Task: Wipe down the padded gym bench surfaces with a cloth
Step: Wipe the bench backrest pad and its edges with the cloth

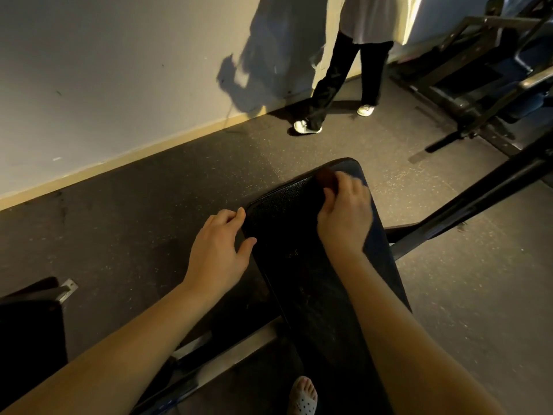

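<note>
right hand (pixel 344 211) holds cloth (pixel 326 177) on bench (pixel 299 253), left hand (pixel 215 250) grips edge.

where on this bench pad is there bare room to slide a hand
Bare stretch: the bench pad between the left hand at its left edge and the right forearm. Crowded: the far end, where the right hand grips the cloth.

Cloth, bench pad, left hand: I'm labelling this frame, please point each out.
cloth (pixel 326 178): head view, dark reddish wad near the pad's far end.
bench pad (pixel 294 235): head view, bare black top surface.
left hand (pixel 214 256): head view, back of the hand.
</note>
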A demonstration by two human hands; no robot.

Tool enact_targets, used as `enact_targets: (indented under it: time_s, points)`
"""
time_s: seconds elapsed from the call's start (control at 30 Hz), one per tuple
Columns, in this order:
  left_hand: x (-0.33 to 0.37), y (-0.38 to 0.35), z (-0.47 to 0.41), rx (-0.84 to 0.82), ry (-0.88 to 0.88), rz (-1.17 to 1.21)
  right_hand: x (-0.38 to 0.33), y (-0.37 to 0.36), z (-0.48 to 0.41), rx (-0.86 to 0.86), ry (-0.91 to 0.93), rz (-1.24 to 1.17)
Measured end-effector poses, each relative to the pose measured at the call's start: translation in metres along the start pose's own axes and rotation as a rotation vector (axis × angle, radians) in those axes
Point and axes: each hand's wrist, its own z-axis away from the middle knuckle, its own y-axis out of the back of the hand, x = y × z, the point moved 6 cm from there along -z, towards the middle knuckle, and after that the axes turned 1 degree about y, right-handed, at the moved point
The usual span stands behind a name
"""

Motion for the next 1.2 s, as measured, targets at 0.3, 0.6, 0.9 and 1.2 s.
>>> enact_targets:
  time_s: [0.3,0.6,0.9,1.2]
  points:
    - [-0.014,-0.001,-0.002,-0.021,-0.014,0.028,-0.012,-0.01,0.053,-0.171,0.512,0.059]
    - [-0.011,-0.003,0.0,-0.014,-0.005,0.022,-0.055,-0.025,0.074,-0.109,0.231,-0.131]
    - [0.004,-0.018,0.014,-0.019,0.081,0.05,0.091,0.014,0.009,-0.007,-0.17,-0.057]
    - [0.008,-0.018,0.016,-0.006,0.064,-0.069,-0.027,-0.026,0.17,-0.429,0.627,-0.011]
